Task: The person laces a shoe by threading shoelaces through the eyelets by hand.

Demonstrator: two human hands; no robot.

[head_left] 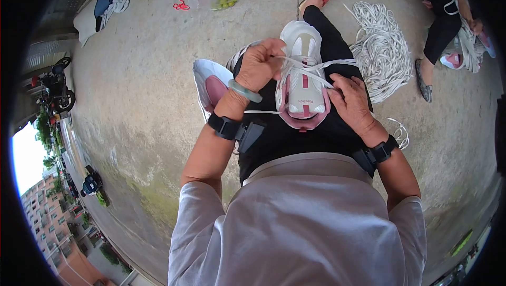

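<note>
A white and pink sneaker [304, 93] rests on my lap, toe pointing away from me and its tongue towards me. White shoelace [311, 68] crosses over its upper part, with ends running out to both sides. My left hand [260, 64] is at the shoe's left side, its fingers pinched on the lace. On the right side, my right hand [350, 99] has thumb and forefinger closed on another stretch of lace beside the collar. Another shoe [215, 86], white with a pink inside, lies left of my left wrist, partly hidden by it.
A big heap of white laces [383, 51] lies on the concrete floor to the right. A person [440, 33] sits at the far right with laces and a shoe. Ahead are a bag of green fruit [229, 0] and a red string [181, 4]. A motorcycle [57, 93] stands far left.
</note>
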